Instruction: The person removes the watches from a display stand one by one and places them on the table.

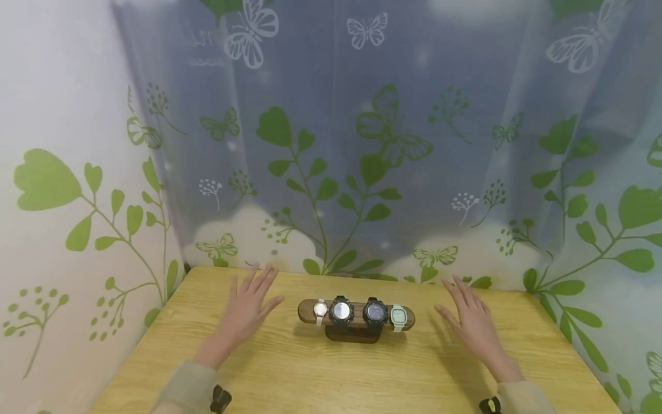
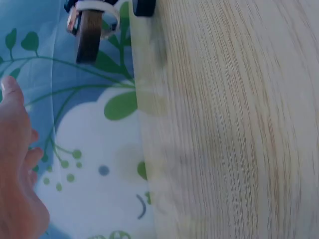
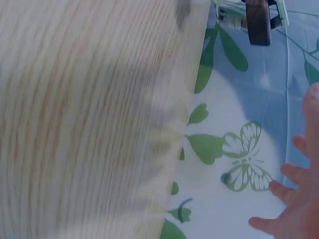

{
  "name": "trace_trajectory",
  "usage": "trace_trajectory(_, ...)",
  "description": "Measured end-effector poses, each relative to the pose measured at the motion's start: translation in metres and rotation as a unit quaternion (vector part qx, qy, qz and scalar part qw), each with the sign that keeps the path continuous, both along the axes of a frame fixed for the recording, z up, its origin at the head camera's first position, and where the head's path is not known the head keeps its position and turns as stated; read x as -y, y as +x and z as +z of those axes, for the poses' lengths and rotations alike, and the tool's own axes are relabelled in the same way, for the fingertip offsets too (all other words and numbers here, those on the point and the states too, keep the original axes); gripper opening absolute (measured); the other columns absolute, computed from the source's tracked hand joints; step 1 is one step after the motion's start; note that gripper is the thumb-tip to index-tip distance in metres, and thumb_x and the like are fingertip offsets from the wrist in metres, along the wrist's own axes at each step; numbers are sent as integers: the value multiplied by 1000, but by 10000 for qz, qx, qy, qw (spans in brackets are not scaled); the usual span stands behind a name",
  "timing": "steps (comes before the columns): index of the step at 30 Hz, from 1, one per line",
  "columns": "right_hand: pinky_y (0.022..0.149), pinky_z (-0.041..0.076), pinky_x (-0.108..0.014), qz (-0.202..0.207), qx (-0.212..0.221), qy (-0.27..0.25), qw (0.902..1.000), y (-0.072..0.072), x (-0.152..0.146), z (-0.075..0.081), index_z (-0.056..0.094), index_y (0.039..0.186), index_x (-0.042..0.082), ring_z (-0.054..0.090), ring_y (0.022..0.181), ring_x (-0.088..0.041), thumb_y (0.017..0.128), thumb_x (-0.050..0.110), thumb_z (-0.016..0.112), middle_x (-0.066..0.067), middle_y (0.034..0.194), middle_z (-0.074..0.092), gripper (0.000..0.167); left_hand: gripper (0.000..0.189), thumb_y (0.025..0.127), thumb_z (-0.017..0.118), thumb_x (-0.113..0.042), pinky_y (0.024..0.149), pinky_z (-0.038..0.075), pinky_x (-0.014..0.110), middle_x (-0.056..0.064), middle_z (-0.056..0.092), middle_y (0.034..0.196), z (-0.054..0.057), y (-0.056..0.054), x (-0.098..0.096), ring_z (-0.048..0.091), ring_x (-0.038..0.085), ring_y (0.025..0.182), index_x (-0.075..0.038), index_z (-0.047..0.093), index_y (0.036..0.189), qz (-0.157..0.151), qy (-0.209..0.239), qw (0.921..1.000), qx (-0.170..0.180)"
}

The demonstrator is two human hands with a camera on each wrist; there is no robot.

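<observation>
A printed curtain (image 1: 331,86) takes up most of what I can see, blue over white cloud shapes, scattered with green leaves and with green and white butterflies. In front of it lies the worktop (image 1: 258,374), pale yellow wood with a fine grain, its back edge running along the foot of the curtain.

Toward the back of the worktop, near the middle, stands a dark wooden watch stand (image 1: 358,317) — a rounded horizontal bar on a smaller base — set crosswise between the two hands.

The left hand (image 1: 248,302) is held out on one side, fingers spread toward the curtain and thumb turned to the stand; it grasps nothing. The right hand (image 1: 473,322) mirrors it on the other side, fingers extended and apart, likewise released. Each thumb is near its end of the bar without touching it. Light beige sleeves (image 1: 186,382) cover the forearms.

Four watches sit around the bar, all facing the person. The two bulky black ones hold the middle: one with a bright, glaring face (image 1: 341,311), the other with a dark dial (image 1: 374,312). Outside them — smaller — are a mint-green square watch (image 1: 399,315) at the right end and, at the left, a little round rose-toned watch (image 1: 320,310) on a white strap.
</observation>
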State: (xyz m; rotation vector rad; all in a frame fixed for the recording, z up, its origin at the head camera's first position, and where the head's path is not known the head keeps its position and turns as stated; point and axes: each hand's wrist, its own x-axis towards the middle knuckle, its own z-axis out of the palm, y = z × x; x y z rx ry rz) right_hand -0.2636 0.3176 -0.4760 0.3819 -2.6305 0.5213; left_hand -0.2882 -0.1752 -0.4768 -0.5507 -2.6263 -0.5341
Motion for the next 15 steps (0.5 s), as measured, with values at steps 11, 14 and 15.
trace_trajectory(11, 103, 43, -67, 658, -476, -850, 9931, -3, 29, -11, 49, 148, 5, 49, 132, -46, 99, 18, 68, -21, 148, 51, 55, 65, 102, 58, -39, 119, 11, 72, 10, 36, 162, -4, 12, -37, 28, 33, 151, -9, 40, 156, -607, -15, 9978, -280)
trace_trajectory(14, 104, 45, -64, 851, -397, -988, 9907, -2, 38, -14, 50, 148, 8, 51, 132, -42, 97, 16, 69, -18, 147, 53, 55, 65, 102, 57, -41, 118, 15, 73, 11, 37, 162, -10, 16, -45, 32, 35, 149, -9, 40, 155, -760, -133, 9966, -304)
trace_trajectory(15, 104, 45, -63, 922, -357, -1018, 9899, -2, 41, -14, 50, 148, 8, 52, 132, -42, 97, 16, 70, -17, 147, 54, 56, 66, 102, 56, -43, 118, 15, 72, 11, 37, 162, -12, 17, -46, 32, 34, 150, -9, 40, 156, -778, -202, 9964, -278)
